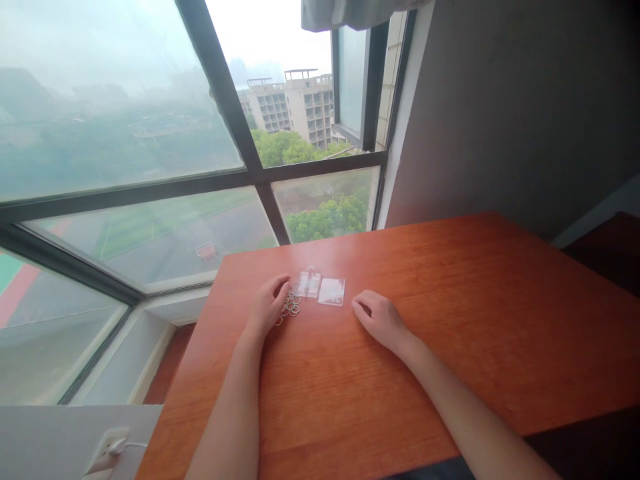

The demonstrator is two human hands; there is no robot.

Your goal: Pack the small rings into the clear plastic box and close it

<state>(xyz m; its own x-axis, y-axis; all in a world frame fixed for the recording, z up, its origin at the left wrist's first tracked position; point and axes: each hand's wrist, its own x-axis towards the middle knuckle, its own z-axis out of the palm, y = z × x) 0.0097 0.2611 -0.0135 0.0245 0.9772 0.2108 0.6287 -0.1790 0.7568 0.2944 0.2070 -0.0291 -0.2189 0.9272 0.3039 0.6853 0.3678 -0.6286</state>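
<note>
My left hand rests on the table beside a small heap of thin metal rings, its fingers gently bent, a gap showing between thumb and forefinger. Part of the heap is hidden behind that hand. Just past the rings lies a small clear plastic piece with raised parts; its exact kind is hard to make out. Beside it, on the right, is a flat square of clear plastic that catches the light. My right hand lies loosely curled to the right of the square, apart from it, with nothing visible in its fingers.
The reddish-brown wooden table reaches to the window frame at the back and left. One window pane stands open. A wall socket with a plugged-in white cable is below the table's left edge.
</note>
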